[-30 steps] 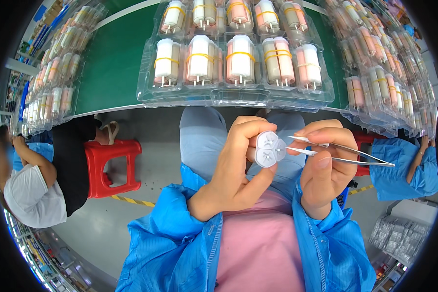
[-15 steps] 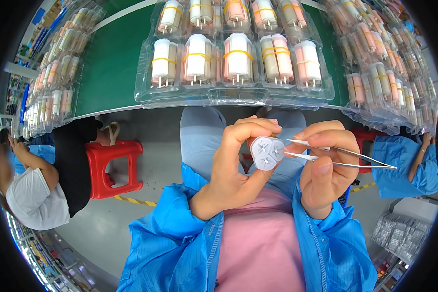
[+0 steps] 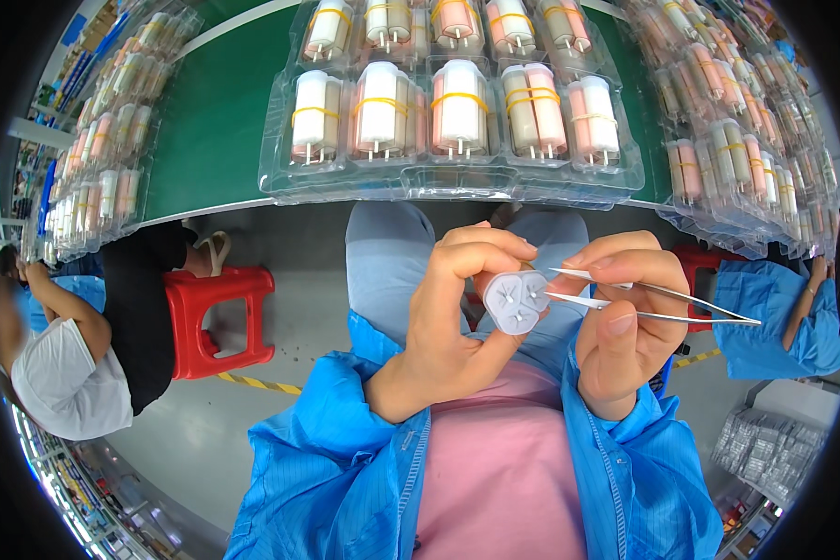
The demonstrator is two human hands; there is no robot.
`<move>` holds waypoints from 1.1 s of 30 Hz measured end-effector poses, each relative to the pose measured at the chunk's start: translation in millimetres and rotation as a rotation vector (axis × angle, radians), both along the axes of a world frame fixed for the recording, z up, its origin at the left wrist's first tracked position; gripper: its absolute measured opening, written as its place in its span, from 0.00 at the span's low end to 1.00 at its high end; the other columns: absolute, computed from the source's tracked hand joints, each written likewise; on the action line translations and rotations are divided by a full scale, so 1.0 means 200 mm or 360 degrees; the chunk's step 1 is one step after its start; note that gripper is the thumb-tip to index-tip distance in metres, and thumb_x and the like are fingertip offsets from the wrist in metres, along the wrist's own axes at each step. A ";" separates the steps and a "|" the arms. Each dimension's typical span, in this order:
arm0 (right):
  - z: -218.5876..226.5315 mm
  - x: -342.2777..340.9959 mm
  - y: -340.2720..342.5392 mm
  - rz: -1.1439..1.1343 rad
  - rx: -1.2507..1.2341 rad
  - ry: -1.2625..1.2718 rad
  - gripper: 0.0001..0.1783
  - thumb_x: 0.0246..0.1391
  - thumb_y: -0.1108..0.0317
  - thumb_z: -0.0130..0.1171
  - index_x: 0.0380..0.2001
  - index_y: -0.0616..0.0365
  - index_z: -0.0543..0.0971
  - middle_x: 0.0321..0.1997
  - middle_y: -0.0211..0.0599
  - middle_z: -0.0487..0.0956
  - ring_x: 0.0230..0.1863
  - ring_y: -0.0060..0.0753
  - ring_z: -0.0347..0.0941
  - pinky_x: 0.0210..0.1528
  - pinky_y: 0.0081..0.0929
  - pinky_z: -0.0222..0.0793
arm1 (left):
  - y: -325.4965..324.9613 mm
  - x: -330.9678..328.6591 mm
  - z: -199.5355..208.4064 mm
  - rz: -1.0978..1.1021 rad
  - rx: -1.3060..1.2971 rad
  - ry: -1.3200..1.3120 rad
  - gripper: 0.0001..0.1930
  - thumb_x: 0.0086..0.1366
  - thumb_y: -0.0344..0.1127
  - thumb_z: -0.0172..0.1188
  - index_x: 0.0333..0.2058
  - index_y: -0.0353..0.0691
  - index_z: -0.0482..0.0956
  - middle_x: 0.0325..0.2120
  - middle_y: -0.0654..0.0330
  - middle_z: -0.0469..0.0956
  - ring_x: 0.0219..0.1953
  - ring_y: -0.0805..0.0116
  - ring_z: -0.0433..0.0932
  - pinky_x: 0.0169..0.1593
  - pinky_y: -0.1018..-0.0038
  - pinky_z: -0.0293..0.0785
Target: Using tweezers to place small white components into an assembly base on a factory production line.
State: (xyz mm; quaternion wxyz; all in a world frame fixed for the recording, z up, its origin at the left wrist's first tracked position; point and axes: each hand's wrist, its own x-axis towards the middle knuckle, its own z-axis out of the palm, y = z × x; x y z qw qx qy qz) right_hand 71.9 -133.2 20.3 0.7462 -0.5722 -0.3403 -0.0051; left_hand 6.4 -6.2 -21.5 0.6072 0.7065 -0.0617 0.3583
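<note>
My left hand (image 3: pixel 453 322) is wrapped round a bundle of tubes (image 3: pixel 511 306), held above my lap. Its pale grey, three-lobed end faces up, with a small white pin at the middle of each lobe; the rest of the bundle is mostly hidden by my fingers. In my right hand (image 3: pixel 625 327) is a pair of metal tweezers (image 3: pixel 583 301), gripped between thumb and fingers. Their two tips stand apart, close to the right edge of the bundle's end. Nothing shows between the tips.
Ahead of me on the green table (image 3: pixel 215 131) stands a clear plastic tray (image 3: pixel 345 189) with banded white, pink and grey tubes. More stacked trays (image 3: pixel 691 219) rise at right and far left. A red stool (image 3: pixel 185 327) and a seated person (image 3: pixel 65 373) are at left, another person (image 3: pixel 765 308) at right.
The bundle has turned and tilted in my left hand, so its lobes now sit at a different angle. The tweezers and my right hand have hardly moved.
</note>
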 end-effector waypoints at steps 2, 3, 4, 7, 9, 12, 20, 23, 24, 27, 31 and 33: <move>0.00 0.00 0.00 0.0003 0.0022 0.0004 0.16 0.52 0.64 0.60 0.36 0.68 0.75 0.36 0.48 0.77 0.37 0.31 0.72 0.38 0.23 0.73 | 0.01 0.00 0.01 0.0043 0.0059 0.0012 0.23 0.47 0.25 0.68 0.41 0.38 0.68 0.40 0.52 0.75 0.41 0.59 0.74 0.54 0.59 0.64; 0.00 0.00 0.00 0.0000 0.0018 -0.0003 0.16 0.53 0.63 0.60 0.37 0.67 0.75 0.36 0.48 0.77 0.37 0.31 0.72 0.38 0.24 0.73 | 0.01 0.00 0.01 0.0065 0.0088 0.0018 0.23 0.47 0.25 0.68 0.41 0.38 0.68 0.40 0.52 0.75 0.41 0.59 0.74 0.54 0.59 0.64; 0.00 0.00 0.00 -0.0004 0.0015 -0.0011 0.16 0.53 0.63 0.60 0.37 0.67 0.75 0.36 0.48 0.76 0.37 0.31 0.72 0.37 0.24 0.73 | 0.01 0.00 0.01 0.0091 0.0108 0.0008 0.22 0.47 0.26 0.68 0.40 0.38 0.68 0.39 0.53 0.76 0.40 0.60 0.74 0.54 0.58 0.64; 0.02 -0.03 0.00 -0.0022 0.0013 0.0064 0.17 0.55 0.60 0.59 0.38 0.65 0.74 0.36 0.48 0.76 0.38 0.33 0.74 0.37 0.24 0.74 | 0.02 -0.01 0.01 0.0133 0.0205 0.0000 0.23 0.47 0.26 0.69 0.40 0.38 0.67 0.39 0.52 0.75 0.39 0.62 0.74 0.54 0.59 0.63; 0.03 -0.05 -0.01 -0.0018 -0.0030 -0.0009 0.18 0.56 0.58 0.58 0.38 0.64 0.73 0.37 0.49 0.76 0.38 0.34 0.75 0.37 0.25 0.75 | 0.04 -0.01 0.02 0.0111 0.0327 0.0024 0.26 0.47 0.25 0.70 0.42 0.37 0.63 0.40 0.48 0.73 0.40 0.64 0.73 0.57 0.61 0.60; 0.02 -0.03 -0.03 0.0078 -0.0043 -0.0325 0.19 0.56 0.57 0.59 0.39 0.64 0.73 0.40 0.51 0.75 0.34 0.37 0.78 0.35 0.26 0.77 | 0.04 -0.02 0.01 0.0120 0.0307 0.0029 0.25 0.49 0.27 0.69 0.41 0.37 0.64 0.40 0.49 0.73 0.38 0.66 0.73 0.55 0.62 0.62; -0.01 -0.06 0.02 0.0058 0.0021 -0.0484 0.19 0.54 0.58 0.62 0.38 0.64 0.74 0.38 0.52 0.77 0.30 0.38 0.79 0.29 0.27 0.77 | 0.03 -0.03 0.02 0.0185 0.0358 0.0050 0.21 0.53 0.31 0.67 0.41 0.37 0.65 0.40 0.50 0.73 0.36 0.67 0.71 0.36 0.76 0.68; 0.00 -0.05 0.03 -0.0012 -0.0086 -0.0624 0.18 0.51 0.59 0.64 0.36 0.63 0.76 0.35 0.49 0.79 0.26 0.37 0.79 0.26 0.25 0.75 | 0.01 -0.02 0.02 0.0277 0.0237 0.0059 0.21 0.46 0.28 0.68 0.38 0.39 0.69 0.37 0.54 0.74 0.36 0.62 0.72 0.43 0.68 0.66; 0.00 -0.05 0.03 -0.0012 -0.0123 -0.0668 0.18 0.50 0.59 0.65 0.36 0.63 0.77 0.34 0.48 0.80 0.25 0.37 0.78 0.25 0.25 0.74 | 0.00 -0.02 0.02 0.0304 0.0208 0.0069 0.21 0.43 0.28 0.68 0.38 0.39 0.70 0.37 0.55 0.75 0.36 0.60 0.73 0.45 0.66 0.65; 0.01 -0.03 0.02 0.0043 -0.0218 -0.0806 0.18 0.49 0.58 0.66 0.35 0.62 0.78 0.33 0.45 0.81 0.25 0.37 0.78 0.24 0.24 0.72 | 0.00 -0.03 0.02 0.0340 0.0167 0.0101 0.22 0.41 0.27 0.69 0.37 0.40 0.71 0.37 0.56 0.75 0.36 0.59 0.73 0.45 0.65 0.64; 0.02 -0.06 0.00 0.0132 -0.0141 -0.0496 0.18 0.48 0.58 0.67 0.34 0.62 0.79 0.34 0.46 0.80 0.30 0.39 0.79 0.27 0.27 0.73 | 0.00 -0.02 0.04 0.0297 0.0103 0.0109 0.21 0.41 0.25 0.67 0.37 0.38 0.73 0.36 0.55 0.74 0.35 0.58 0.72 0.41 0.68 0.65; 0.01 -0.03 0.00 0.0149 -0.0108 -0.0288 0.15 0.48 0.62 0.66 0.34 0.63 0.79 0.35 0.46 0.79 0.33 0.39 0.77 0.31 0.27 0.71 | 0.00 -0.02 0.06 0.0260 0.0070 0.0122 0.21 0.41 0.24 0.66 0.37 0.36 0.73 0.35 0.54 0.73 0.35 0.58 0.72 0.38 0.69 0.66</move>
